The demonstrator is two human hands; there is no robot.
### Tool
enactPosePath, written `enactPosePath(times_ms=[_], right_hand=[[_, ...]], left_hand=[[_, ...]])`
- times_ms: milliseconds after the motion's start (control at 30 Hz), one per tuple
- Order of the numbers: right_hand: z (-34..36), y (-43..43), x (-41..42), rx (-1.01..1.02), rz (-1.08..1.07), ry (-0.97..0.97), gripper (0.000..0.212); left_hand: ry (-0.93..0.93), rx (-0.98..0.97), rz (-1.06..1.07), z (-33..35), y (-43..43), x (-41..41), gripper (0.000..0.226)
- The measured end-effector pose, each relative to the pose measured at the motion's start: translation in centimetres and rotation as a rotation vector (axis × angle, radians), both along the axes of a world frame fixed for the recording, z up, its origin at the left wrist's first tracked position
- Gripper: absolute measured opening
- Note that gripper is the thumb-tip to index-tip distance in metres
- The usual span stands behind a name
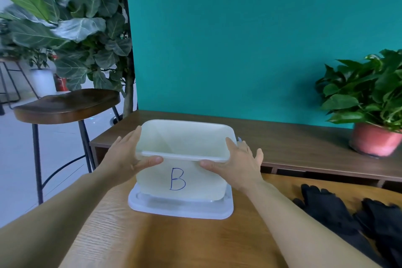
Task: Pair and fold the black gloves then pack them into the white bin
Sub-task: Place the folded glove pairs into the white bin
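- Your two hands are both on the one white bin (195, 187). It stands open, and nothing shows inside it.
- Your left hand (125, 159) grips the bin's near left corner. The thumb lies across the front wall just under the rim, and the fingers run flat along the left wall.
- Your right hand (238, 163) holds the near right corner the same way, thumb on the front wall and fingers spread against the right wall.
- A single blue letter B (177, 179) is written on the front wall, between your thumbs.
- One white lid (180, 210) lies flat on the light wooden table (174, 243) directly under the bin. You cannot tell from here whether the bin rests on it or is held just above it.
- The black gloves (326, 209) lie on the table to your right, well apart from the bin, unfolded with their fingers pointing away from you. Two can be made out side by side, and the frame edge cuts off the right one.
- Behind the table runs a darker wooden cabinet (282, 139) against a teal wall (239, 39).
- There are three plants: one in a reddish pot (374, 140) on the cabinet at right, one large-leafed tree (71, 28) at left, and one small plant in a white pot (42, 81) far behind.
- One wooden-seated stool (65, 102) stands left of the cabinet.
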State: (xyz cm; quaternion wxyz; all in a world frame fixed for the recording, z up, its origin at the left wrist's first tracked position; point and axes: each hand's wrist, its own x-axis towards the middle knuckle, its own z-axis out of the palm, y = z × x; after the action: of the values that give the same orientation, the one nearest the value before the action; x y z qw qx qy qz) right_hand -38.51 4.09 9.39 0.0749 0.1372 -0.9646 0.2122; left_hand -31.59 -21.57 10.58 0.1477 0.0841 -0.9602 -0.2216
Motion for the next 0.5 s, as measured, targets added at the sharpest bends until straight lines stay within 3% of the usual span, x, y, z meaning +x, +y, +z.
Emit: enactPosePath(times_ms=[167, 500], right_hand=[[0.6, 0.7, 1.0, -0.113, 0.02, 0.034, 0.115], [2.6, 4.8, 8.9, -0.142, 0.04, 0.054, 0.125]], left_hand=[[0.043, 0.038, 0.008, 0.5, 0.3, 1.2, 0.115], [0.141, 0.021, 0.0, 2.4, 4.4, 9.6, 0.113]])
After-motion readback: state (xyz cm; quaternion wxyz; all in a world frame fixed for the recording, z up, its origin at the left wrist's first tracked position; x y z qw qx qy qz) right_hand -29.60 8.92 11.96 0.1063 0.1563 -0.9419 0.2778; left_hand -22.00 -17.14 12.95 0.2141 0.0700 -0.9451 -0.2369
